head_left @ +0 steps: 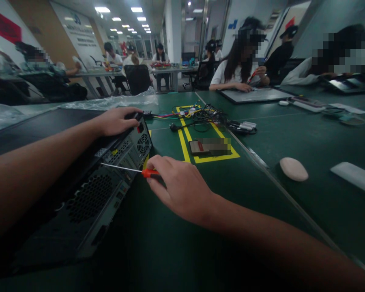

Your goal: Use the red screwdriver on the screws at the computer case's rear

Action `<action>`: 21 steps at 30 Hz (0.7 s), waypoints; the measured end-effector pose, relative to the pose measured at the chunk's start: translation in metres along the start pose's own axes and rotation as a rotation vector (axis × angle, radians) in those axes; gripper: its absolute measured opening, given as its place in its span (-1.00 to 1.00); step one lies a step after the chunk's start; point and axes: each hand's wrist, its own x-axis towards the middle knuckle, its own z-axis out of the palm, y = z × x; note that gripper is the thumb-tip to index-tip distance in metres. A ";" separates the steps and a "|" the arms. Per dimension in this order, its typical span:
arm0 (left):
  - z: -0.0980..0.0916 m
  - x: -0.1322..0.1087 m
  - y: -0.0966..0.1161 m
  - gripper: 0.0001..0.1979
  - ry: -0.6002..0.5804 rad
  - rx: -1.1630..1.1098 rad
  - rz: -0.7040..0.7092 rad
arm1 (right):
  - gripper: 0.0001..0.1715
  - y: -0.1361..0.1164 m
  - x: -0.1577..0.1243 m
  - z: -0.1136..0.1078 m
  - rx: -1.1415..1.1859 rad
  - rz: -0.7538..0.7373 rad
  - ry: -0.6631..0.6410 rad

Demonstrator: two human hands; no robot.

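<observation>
A black desktop computer case (88,194) lies on its side on the green table, its rear panel with a fan grille facing me. My left hand (117,121) rests on the case's top far corner, fingers curled over the edge. My right hand (178,186) is closed on a red-handled screwdriver (126,169). Its thin shaft points left, with the tip touching the rear panel beside the port openings.
A bundle of coloured wires and black cables (200,114) lies behind a yellow-taped rectangle holding a small dark device (211,147). A pale oval object (293,168) and a white bar (354,177) lie to the right. Other people sit at the table's far side and at distant tables.
</observation>
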 end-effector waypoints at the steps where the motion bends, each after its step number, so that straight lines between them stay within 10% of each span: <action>1: 0.000 0.000 -0.001 -0.11 0.001 -0.002 0.000 | -0.77 0.000 0.000 0.000 -0.003 0.003 -0.001; 21: 0.005 0.001 -0.001 -0.12 0.028 -0.005 -0.008 | -0.66 -0.005 0.002 -0.005 -0.064 0.032 0.017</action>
